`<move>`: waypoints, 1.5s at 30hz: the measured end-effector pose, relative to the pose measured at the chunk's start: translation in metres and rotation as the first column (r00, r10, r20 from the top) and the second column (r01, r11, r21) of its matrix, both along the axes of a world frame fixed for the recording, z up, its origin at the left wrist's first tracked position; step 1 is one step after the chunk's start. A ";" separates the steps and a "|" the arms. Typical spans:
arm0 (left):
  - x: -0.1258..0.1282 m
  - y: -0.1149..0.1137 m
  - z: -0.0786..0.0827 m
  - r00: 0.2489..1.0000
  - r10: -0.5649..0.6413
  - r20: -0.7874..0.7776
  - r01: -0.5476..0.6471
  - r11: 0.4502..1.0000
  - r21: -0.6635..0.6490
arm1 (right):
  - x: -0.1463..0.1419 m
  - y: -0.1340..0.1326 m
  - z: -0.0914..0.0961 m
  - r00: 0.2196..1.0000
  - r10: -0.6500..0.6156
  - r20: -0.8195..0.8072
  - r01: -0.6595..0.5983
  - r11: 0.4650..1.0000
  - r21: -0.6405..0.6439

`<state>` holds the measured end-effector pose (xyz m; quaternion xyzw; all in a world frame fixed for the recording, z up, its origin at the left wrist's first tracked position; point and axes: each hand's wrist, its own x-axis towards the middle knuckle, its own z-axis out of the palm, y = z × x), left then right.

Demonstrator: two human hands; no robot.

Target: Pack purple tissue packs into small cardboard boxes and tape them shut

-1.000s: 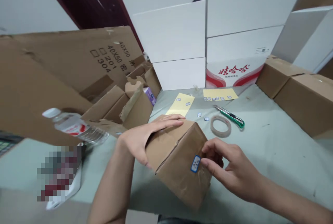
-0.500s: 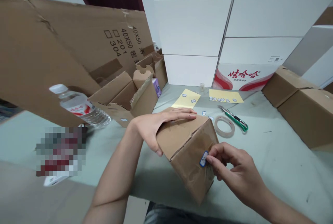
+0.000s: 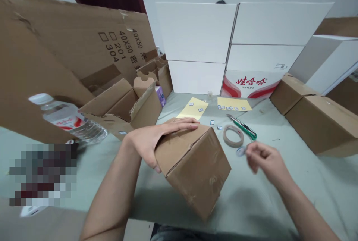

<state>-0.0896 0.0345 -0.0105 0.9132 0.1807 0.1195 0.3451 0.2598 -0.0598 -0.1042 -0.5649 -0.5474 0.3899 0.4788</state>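
Okay, the cardboard box [image 3: 195, 170] sits near the surface's [image 3: 307, 192] near edge, around mid-width, tilted w/ a corner toward the wearer. Its top seam looks closed, and the faces in view show no label. The left grip [image 3: 151, 142] lies open, palm and fingers spread across the box's top, not clasping it. The right grip [image 3: 265, 160] hangs just off the box's right side, fingers loosely curled, w/ a blue-rimmed sticker [image 3: 240, 151] just by the fingertips. Blur makes it hard to tell if it's pinched or loose.

Further back, yellow label sheets [image 3: 192, 108] [image 3: 234, 103] carry several small labels, w/ a few loose labels [image 3: 212, 122] nearby. A tape roll [image 3: 233, 136] lies just beside a green utility knife [image 3: 243, 127]. To the left are a water bottle [image 3: 67, 121], an open carton [image 3: 123, 106] and a big flat cardboard sheet [image 3: 69, 47]. White boxes [image 3: 195, 36] stack at the back, brown cartons [image 3: 316, 121] at right. A pixelated patch [image 3: 41, 174] hides whatever's at lower left; the box's far faces and underside are out of view too.
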 end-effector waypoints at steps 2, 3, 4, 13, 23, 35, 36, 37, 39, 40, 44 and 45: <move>0.001 -0.001 0.000 1.000 -0.014 0.008 0.014 1.000 0.005 | 0.046 0.023 -0.012 0.980 -0.191 0.053 0.192 0.981 -0.014; 0.002 -0.002 0.001 1.000 -0.024 0.014 0.023 1.000 0.014 | 0.065 0.033 -0.016 0.959 -0.270 0.084 0.272 0.962 -0.010; 0.004 -0.002 0.002 0.999 -0.035 0.019 0.034 0.999 0.022 | 0.081 0.039 -0.020 0.936 -0.332 0.114 0.335 0.942 -0.005; 0.003 -0.005 0.001 0.999 0.033 -0.013 -0.033 0.998 -0.046 | 0.044 0.076 -0.038 0.911 -0.151 0.384 0.181 0.982 -0.044; 0.004 -0.011 0.001 0.999 -0.027 0.037 0.025 0.998 0.059 | -0.063 0.136 -0.050 0.585 0.059 0.809 -0.031 0.998 -0.050; 0.001 0.003 0.002 0.995 -0.088 0.046 0.086 0.996 0.034 | -0.039 0.153 -0.042 0.340 0.134 0.931 -0.219 0.974 -0.061; 0.001 0.004 0.001 0.994 -0.097 0.050 0.095 0.995 0.038 | -0.041 0.154 -0.043 0.334 0.147 0.931 -0.233 0.970 -0.070; 0.001 0.006 0.000 0.993 -0.109 0.052 0.107 0.993 0.041 | -0.042 0.154 -0.043 0.330 0.159 0.930 -0.245 0.966 -0.078; 0.000 0.010 -0.003 0.986 -0.153 0.060 0.150 0.987 0.053 | -0.043 0.156 -0.044 0.327 0.179 0.928 -0.263 0.960 -0.093; 0.000 0.012 -0.004 0.980 -0.187 0.071 0.182 0.981 0.067 | -0.043 0.156 -0.045 0.328 0.187 0.926 -0.270 0.958 -0.098; -0.001 0.018 -0.009 0.963 -0.246 0.109 0.233 0.966 0.114 | -0.041 0.160 -0.045 0.354 0.212 0.911 -0.274 0.955 -0.116; -0.001 0.018 -0.010 0.963 -0.247 0.109 0.234 0.965 0.114 | -0.041 0.160 -0.046 0.368 0.216 0.904 -0.269 0.956 -0.119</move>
